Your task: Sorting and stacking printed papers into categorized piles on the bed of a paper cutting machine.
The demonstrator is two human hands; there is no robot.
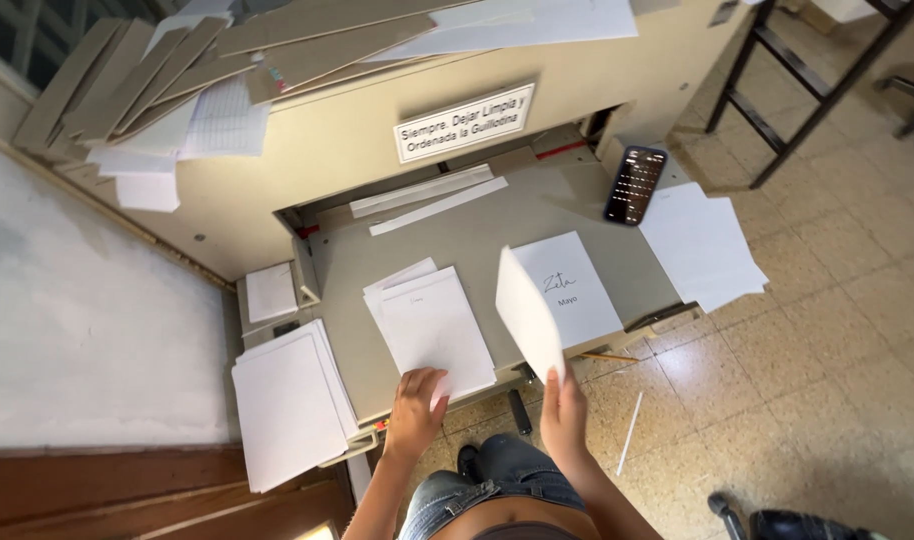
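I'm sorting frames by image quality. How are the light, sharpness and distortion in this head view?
Head view: soft, even light with faint shadows; wide-angle lens bends the machine table and wall edges outward; the phone screen shows some glare; the sheet lifted by the right hand looks slightly blurred; the left hand and paper stack are sharp.

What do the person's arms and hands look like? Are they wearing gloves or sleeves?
No gloves and no sleeves. Both hands, the left hand and the right hand, are bare, and so are the forearms up to the bottom edge of the picture. No rings, watch or bracelets can be seen.
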